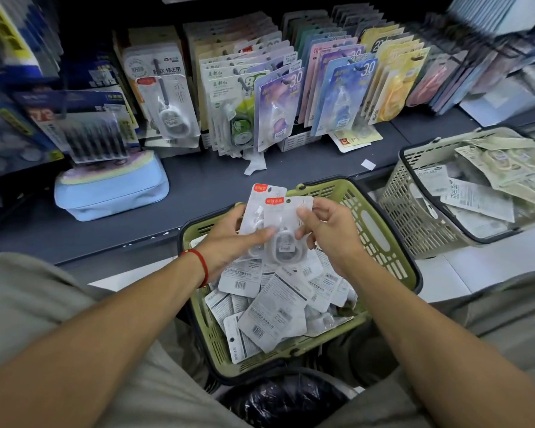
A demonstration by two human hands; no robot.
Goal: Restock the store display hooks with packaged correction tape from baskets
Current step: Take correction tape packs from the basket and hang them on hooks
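Fanning above the green plastic basket [380, 217], two white packs of correction tape [275, 220] are pinched by the left hand [229, 239] and right hand [325, 230]. One pack could be dropped if the thumbs slip.

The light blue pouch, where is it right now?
In the head view the light blue pouch lies at the left on the dark shelf, below the hanging pen packs and left of the green basket.
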